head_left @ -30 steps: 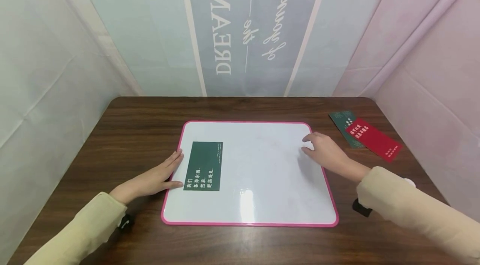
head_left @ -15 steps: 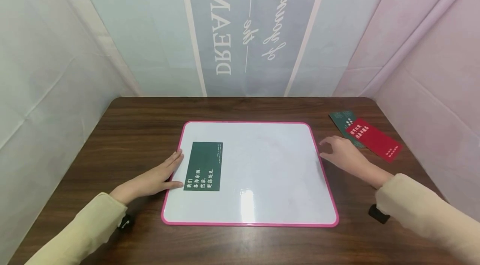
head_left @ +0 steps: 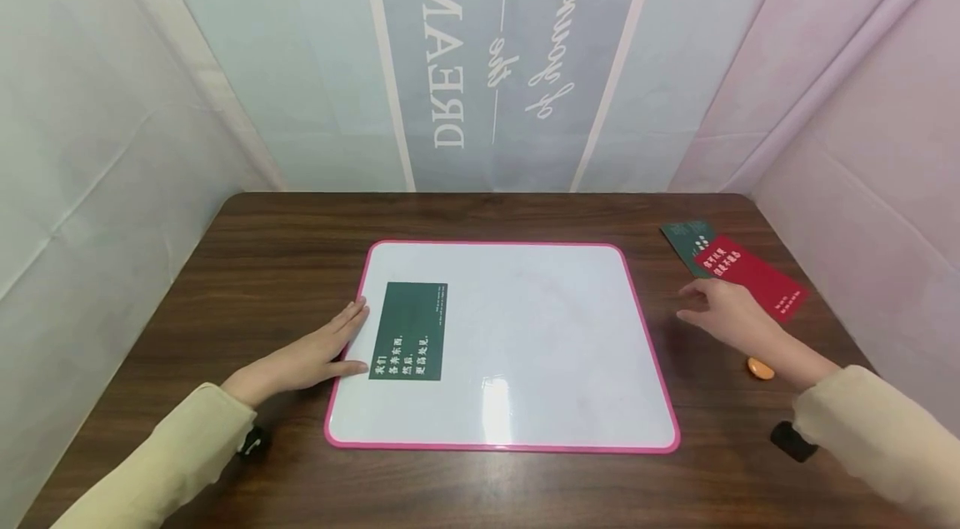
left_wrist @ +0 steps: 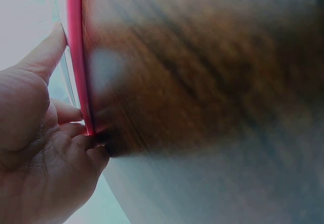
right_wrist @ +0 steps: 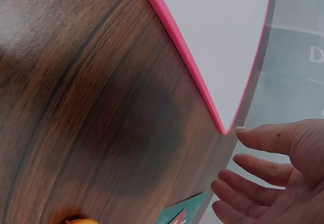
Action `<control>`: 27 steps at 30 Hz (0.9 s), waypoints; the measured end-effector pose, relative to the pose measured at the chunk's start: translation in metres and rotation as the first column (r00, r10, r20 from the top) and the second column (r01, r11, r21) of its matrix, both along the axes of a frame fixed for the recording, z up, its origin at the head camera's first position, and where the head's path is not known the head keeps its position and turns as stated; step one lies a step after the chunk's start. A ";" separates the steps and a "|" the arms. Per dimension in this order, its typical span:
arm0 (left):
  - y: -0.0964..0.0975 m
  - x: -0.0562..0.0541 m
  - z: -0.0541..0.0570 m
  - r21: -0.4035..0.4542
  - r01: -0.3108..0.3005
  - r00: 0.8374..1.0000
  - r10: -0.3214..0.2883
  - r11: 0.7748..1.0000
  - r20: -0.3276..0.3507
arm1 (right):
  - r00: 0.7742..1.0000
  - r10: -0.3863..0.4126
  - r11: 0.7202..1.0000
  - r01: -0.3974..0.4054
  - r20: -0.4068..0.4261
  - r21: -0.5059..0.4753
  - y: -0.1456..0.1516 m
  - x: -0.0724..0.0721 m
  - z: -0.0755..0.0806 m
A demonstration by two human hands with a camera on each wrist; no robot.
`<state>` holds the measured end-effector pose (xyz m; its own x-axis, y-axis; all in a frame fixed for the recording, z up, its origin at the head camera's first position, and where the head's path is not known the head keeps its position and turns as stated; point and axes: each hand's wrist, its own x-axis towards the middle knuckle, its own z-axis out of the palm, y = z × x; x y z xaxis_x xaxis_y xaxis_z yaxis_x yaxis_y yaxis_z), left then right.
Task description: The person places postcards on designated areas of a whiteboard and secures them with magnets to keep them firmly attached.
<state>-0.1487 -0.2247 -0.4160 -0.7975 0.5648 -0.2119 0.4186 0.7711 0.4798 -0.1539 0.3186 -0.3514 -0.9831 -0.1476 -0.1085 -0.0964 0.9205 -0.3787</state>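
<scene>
A whiteboard (head_left: pixel 555 329) with a pink rim lies flat on the table. On its left part is a green card (head_left: pixel 408 329) with white writing. My left hand (head_left: pixel 318 356) rests on the board's left edge, fingers extended and thumb tip beside the card. The pink rim (left_wrist: pixel 76 57) runs along that hand in the left wrist view. My right hand (head_left: pixel 727 314) hovers right of the board, fingers loosely bent, holding nothing. Just beyond it lies a red card (head_left: pixel 757 279), partly covering another green card (head_left: pixel 686 242). The right wrist view shows the right hand (right_wrist: pixel 273 176) with its fingers apart.
A small rounded orange thing (head_left: pixel 760 368) lies under my right forearm, its kind unclear. The dark wood table (head_left: pixel 480 487) meets a printed cloth backdrop (head_left: pixel 495 96) at the back. Fabric walls stand at left and right.
My right hand has moved from above the board's right side rightward, off the board, toward the red card. The orange thing has come into sight. My left hand has stayed in place.
</scene>
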 end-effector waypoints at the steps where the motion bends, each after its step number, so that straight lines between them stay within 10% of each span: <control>1: 0.000 0.000 0.000 0.001 0.001 1.000 -0.001 1.000 -0.005 | 1.000 -0.003 1.000 0.003 0.002 0.004 0.002 0.001 0.000; 27: 0.000 0.001 0.003 0.006 0.009 1.000 -0.009 1.000 -0.009 | 0.990 -0.098 0.995 0.095 0.100 0.039 0.061 0.014 -0.005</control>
<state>-0.1480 -0.2242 -0.4126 -0.7942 0.5733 -0.2015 0.4296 0.7642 0.4811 -0.1402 0.3801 -0.3567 -0.9762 -0.0472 -0.2118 0.0308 0.9361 -0.3505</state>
